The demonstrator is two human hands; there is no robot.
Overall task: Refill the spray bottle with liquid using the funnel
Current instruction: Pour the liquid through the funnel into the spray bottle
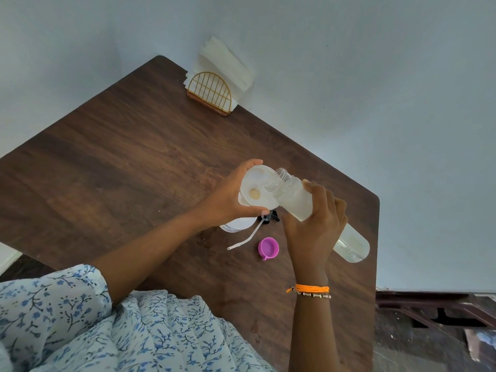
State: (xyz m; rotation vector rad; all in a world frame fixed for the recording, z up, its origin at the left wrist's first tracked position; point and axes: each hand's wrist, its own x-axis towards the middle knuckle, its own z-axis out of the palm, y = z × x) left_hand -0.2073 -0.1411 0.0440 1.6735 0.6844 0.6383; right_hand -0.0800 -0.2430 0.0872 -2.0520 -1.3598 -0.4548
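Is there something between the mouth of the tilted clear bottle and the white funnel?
Nothing visible. The open threaded mouth of the clear plastic bottle sits directly over the white plastic funnel's bowl; its purple cap lies on the table.

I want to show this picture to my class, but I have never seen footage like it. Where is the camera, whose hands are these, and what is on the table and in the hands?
There is no machine here, just one picture from a wide-angle camera worn on a person's head, looking down at their own two bare hands over a dark wooden table.

The left hand steadies a white funnel on top of the spray bottle, which is mostly hidden beneath it. The right hand holds a clear water bottle, uncapped, tipped so its mouth reaches over the funnel.

On the table lie the bottle's pink cap and the black spray head with its dip tube, taken off. A gold wire napkin holder stands at the far corner.
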